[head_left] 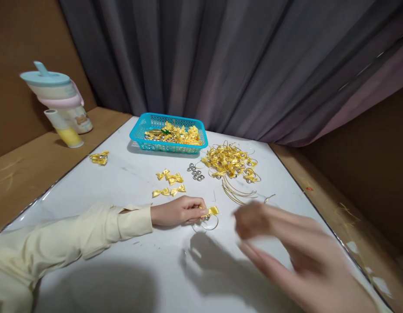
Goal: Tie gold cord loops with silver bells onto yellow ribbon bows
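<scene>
Low over the white tabletop, my left hand (180, 210) is closed in a pinch on a yellow satin bow (213, 210). Its fingers partly cover the bow, which has a silver bead and a thin gold wire loop (214, 222) beside it. My right hand (295, 248) is raised nearer the camera at the right, apart from the bow. Motion smears its fingers, so I cannot tell whether they are pinched together. Several loose yellow bows (170, 178) lie beyond my left hand, with silver bead pieces (197, 174) to their right. Gold wires (235, 192) curve beyond my right hand.
A blue plastic basket (168, 150) holds yellow bows at the back. To its right is a pile of wired bows (229, 160). Another bow piece (100, 158) lies far left. A tumbler (62, 98) and a yellow-wrapped spool (68, 135) stand off the white table.
</scene>
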